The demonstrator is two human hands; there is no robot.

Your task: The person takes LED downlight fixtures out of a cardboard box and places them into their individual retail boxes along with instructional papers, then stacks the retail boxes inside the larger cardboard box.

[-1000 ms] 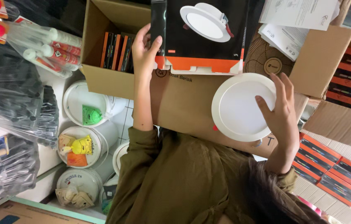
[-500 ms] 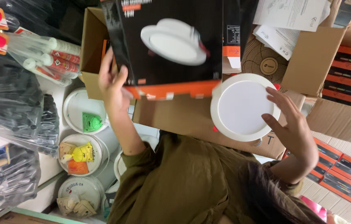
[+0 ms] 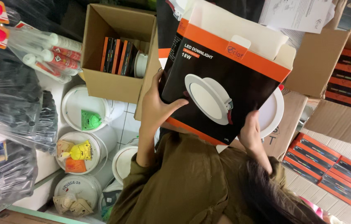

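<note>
Nearest to me is the green sleeve (image 3: 142, 170), and from it the arm goes up to my left hand (image 3: 155, 108). This hand is closed on the black and orange box (image 3: 225, 74) at its 9 o'clock edge. The thumb lies flat on the printed front and the other fingers are hidden behind.

My right hand (image 3: 251, 133) pinches the same box at about 5 o'clock, with the fingers curled over the lower edge. The round white lamp (image 3: 273, 111) shows from behind the box at 3 o'clock, just above this hand. I cannot tell if the hand also carries it.

The box is held in the air, tilted, with its top flap (image 3: 233, 29) open at 12 o'clock. To handle it well, I think both grips should stay firm and wide apart. The open end should stay up, and the lamp should come straight in line with the opening, so the thin card is not bent.

Further, at 10 o'clock, a brown carton (image 3: 113, 85) holds flat boxes (image 3: 116, 56) on edge. White tubs (image 3: 85, 114) stand at 8 o'clock.
</note>
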